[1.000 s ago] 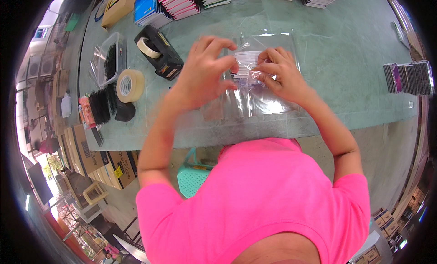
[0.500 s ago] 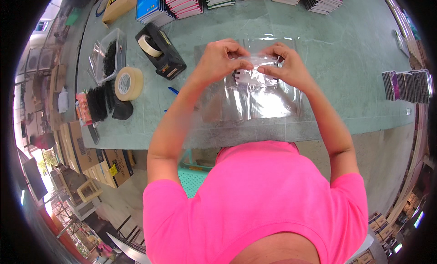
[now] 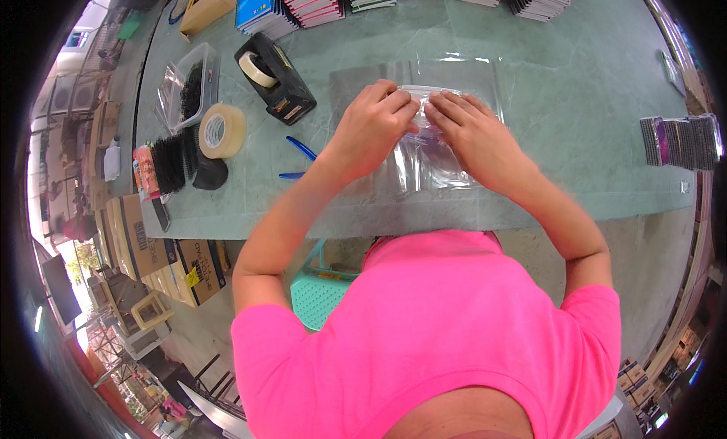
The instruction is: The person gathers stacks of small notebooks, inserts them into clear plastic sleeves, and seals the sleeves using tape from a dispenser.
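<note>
Greenish and faintly veined, the tabletop [image 3: 575, 76] fills most of the view, with a cluttered workspace tilting away at the left. At its middle, the fingers of the left hand [image 3: 375, 129] are bent, their tips brought down on a small pale packet [image 3: 425, 91] in clear wrapping. The right hand [image 3: 477, 140] faces it, its fingers close together, slightly curved and laid over the packet's other side; whether either hand is pinching the film cannot be told, since the fingertips cover the contact. The packet lies on shiny clear plastic sheets [image 3: 454, 175], spread flat beneath both hands. Just beside the left forearm, two blue handles [image 3: 301, 147] poke out, the rest hidden. Farther left stand a black tape dispenser [image 3: 284, 87] and a wide tape roll [image 3: 223, 131], near a clear plastic box [image 3: 210, 98] of dark bristly pieces, with more black bristles [image 3: 166, 163] closer to the near edge. Notebook stacks [image 3: 310, 6] line the far side next to a cardboard box [image 3: 208, 11]; a row of thin dark items [image 3: 685, 141] sits at far right. Below the near edge shows a teal stool [image 3: 318, 297].
</note>
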Motion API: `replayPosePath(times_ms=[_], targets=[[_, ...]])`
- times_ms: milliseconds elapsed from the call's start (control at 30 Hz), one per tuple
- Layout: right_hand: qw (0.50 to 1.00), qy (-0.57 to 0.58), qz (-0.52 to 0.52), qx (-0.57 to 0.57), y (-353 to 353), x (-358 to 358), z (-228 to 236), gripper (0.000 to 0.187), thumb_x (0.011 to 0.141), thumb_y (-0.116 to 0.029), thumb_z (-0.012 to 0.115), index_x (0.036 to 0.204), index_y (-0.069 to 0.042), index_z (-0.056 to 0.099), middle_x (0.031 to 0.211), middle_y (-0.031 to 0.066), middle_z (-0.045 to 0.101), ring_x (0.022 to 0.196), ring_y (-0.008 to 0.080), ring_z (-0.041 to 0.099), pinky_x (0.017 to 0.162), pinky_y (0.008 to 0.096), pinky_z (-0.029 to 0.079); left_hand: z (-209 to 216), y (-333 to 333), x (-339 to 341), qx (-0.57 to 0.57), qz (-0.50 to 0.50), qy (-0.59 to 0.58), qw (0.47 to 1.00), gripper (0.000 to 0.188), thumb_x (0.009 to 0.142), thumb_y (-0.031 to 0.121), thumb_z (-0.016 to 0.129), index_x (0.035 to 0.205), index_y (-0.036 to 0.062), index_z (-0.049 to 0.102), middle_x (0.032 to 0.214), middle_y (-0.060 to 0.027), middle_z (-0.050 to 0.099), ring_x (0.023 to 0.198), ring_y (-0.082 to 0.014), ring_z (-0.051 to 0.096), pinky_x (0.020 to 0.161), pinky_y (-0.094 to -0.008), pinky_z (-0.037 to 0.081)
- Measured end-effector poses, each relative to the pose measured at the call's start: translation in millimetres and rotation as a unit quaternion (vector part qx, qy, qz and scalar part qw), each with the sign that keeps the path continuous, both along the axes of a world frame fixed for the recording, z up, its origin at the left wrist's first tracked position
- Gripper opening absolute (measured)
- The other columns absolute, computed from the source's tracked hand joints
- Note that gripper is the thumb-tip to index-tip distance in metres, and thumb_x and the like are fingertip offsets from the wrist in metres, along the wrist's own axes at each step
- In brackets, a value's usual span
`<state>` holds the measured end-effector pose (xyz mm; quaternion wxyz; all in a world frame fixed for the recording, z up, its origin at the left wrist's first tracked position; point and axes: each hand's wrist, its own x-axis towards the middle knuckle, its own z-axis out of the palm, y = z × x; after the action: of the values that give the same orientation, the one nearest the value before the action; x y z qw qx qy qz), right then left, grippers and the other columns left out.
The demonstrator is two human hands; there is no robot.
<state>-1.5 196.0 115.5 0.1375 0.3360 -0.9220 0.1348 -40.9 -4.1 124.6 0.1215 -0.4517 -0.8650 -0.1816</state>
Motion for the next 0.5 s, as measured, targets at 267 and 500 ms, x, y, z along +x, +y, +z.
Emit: replayPosePath(times_ms=[267,500], targets=[[0.990,0.063,0.027,-0.127,3,4,-41,0.038,0.074,-0.010,0.063,0.112,-0.008,0.060,0.115,0.0078,0.059,0.115,0.0232,0.051,0.099,0.0410,0.039,-36,2,25,0.073,0.055,0.129,0.987,0.023,0.067,0.012,0.067,0.090,0.0081,0.066,0.092,-0.0023,0.061,0.092,-0.0225,0.055,0.077,-0.0351,0.042],[0.982,0.063,-0.008,-0.181,-4,2,-38,0.017,0.075,-0.016,0.069,0.089,-0.007,0.066,0.110,0.0070,0.062,0.109,0.0256,0.055,0.095,0.0421,0.041,-37,-75,-17,0.291,0.289,0.048,0.911,0.021,0.078,0.029,0.068,0.086,0.0089,0.066,0.088,-0.0060,0.062,0.084,-0.0218,0.056,0.074,-0.0327,0.040]])
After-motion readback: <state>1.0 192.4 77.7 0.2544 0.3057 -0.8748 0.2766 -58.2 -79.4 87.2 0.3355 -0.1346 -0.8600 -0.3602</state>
